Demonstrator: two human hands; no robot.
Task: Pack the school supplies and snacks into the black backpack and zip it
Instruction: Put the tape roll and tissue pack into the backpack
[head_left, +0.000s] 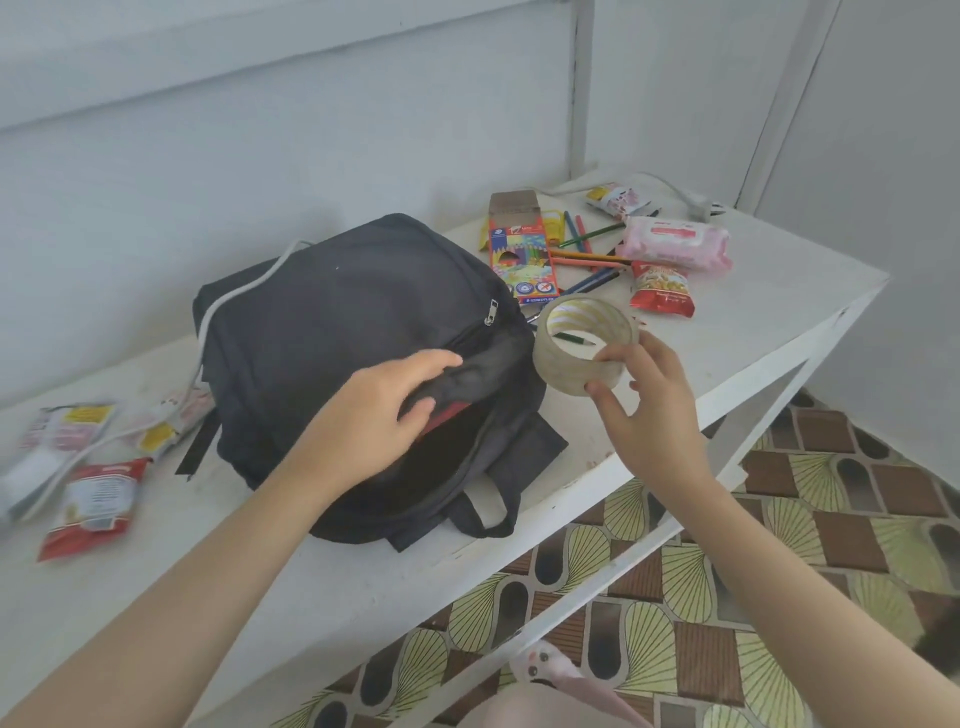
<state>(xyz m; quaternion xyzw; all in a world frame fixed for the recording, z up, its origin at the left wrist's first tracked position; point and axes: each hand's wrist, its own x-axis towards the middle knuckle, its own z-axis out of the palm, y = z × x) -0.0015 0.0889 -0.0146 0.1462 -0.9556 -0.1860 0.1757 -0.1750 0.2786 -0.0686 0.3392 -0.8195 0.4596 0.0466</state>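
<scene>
The black backpack (332, 332) lies on the white table (753, 322), its front pocket unzipped. My left hand (374, 415) grips the upper flap of that pocket and holds it open; something red shows inside. My right hand (649, 410) pinches a roll of clear tape (584, 345) in the air just right of the pocket opening. Behind it lie a coloured pencil box (522, 260), loose pencils (587, 257), a red snack packet (662, 288) and a pink wipes pack (675, 241).
More snack packets (88, 499) lie blurred at the table's left end, with a white cable (228, 301) running over the backpack. A small snack pouch (618, 200) and a white plug (698, 205) sit at the far right. The table edge drops to patterned floor tiles.
</scene>
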